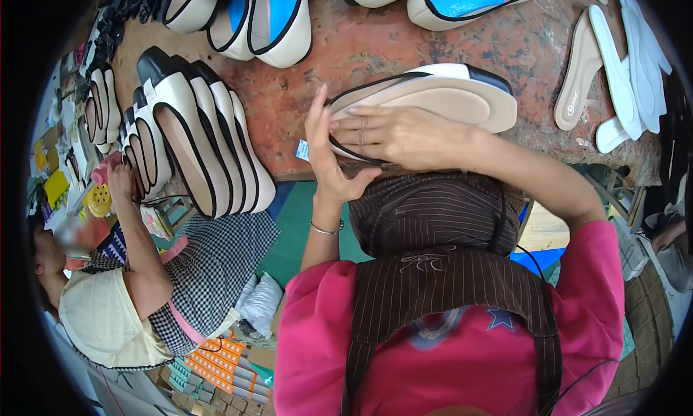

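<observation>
A white shoe (440,70) with a black toe cap and black edging lies at the table's front edge, toe to the right. A beige insole (462,102) lies over it, its square wide end reaching past the shoe's near side. My right hand (401,136) rests on the insole toward the shoe's heel, fingers stretched flat; its thumb is hidden. My left hand (328,152) stands upright at the heel end, fingers raised and thumb apart, close against the shoe's edge. Nothing shows in its grasp.
Left, white shoes (209,138) stand in a tight row beside a co-worker (137,286), whose hand is near more shoes. Shoes with blue inserts (285,12) line the far edge. Loose insoles (577,77) lie at right. A small label (302,150) sits near my left hand.
</observation>
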### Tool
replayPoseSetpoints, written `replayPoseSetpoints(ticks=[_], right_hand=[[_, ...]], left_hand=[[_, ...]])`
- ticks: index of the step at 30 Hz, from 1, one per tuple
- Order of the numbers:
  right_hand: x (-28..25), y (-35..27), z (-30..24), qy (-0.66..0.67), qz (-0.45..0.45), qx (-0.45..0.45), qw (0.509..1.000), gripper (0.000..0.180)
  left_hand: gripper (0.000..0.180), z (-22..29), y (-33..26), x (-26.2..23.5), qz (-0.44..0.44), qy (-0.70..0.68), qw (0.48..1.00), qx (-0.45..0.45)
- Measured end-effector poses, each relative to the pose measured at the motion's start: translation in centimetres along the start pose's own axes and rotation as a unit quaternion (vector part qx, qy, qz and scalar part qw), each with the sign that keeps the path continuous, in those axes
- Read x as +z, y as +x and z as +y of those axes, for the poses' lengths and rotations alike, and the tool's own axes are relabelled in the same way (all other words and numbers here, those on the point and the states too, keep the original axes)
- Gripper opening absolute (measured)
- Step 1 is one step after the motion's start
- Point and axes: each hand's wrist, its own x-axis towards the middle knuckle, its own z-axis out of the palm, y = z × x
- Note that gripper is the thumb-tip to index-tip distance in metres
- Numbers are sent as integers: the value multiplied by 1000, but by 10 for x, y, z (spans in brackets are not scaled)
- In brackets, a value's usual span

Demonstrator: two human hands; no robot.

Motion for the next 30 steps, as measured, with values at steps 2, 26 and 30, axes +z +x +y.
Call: replayPoseSetpoints(ticks=[2, 26, 30], right_hand=[[2, 4, 0, 40, -33, 32, 998, 47], [-94, -69, -70, 28, 259, 453, 853, 39], [-36, -82, -121, -74, 194, 447, 870, 52]], left_hand=[[75, -3, 3, -2, -16, 47, 998, 27], [112, 74, -42, 99, -75, 72, 994, -27], [119, 57, -52, 117, -56, 138, 989, 5]])
